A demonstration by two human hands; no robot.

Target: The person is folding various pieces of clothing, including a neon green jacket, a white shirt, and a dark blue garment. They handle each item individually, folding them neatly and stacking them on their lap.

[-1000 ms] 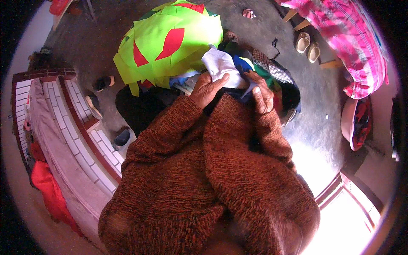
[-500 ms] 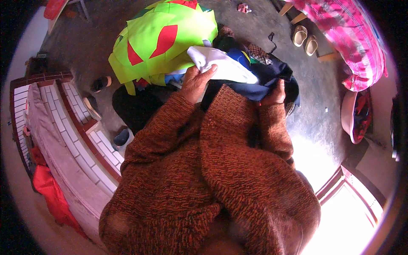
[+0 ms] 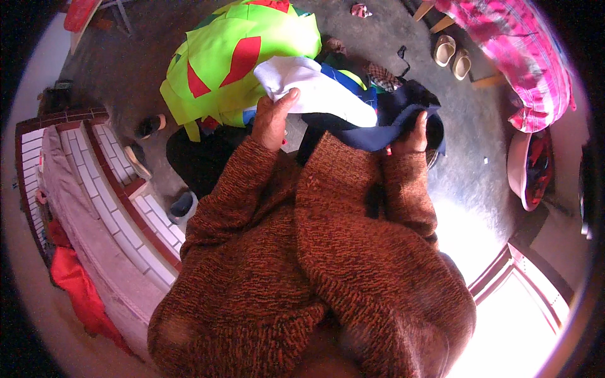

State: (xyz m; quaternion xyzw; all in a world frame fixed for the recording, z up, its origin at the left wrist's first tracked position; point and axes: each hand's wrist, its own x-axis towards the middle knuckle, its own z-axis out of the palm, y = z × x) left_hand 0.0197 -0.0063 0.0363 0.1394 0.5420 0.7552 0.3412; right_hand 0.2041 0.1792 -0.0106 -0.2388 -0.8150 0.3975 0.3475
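Observation:
In my left hand (image 3: 272, 123) the edge of a white cloth (image 3: 321, 89) is pinched between thumb and fingers. The cloth stretches to the right over a dark navy cloth (image 3: 368, 137). My right hand (image 3: 413, 137) grips the navy cloth, thumb on top; its other fingers are mostly hidden. Just past my hands lies a heap of bright yellow-green fabric (image 3: 214, 66) with red leaf-shaped patches. Blue fabric (image 3: 343, 77) and a brown checked cloth (image 3: 382, 77) show behind the white cloth.
Beige clogs (image 3: 444, 51) stand on the grey floor near a wooden-legged seat with a pink plaid cover (image 3: 504, 50). A pink basin (image 3: 518, 167) holding dark red cloth is at the right. Several shoes (image 3: 150, 126) lie beside the white-tiled ledge (image 3: 82, 164) on the left.
My left hand has moved left and slightly up, drawing the white cloth with it. My right hand has shifted only slightly, still on the navy cloth.

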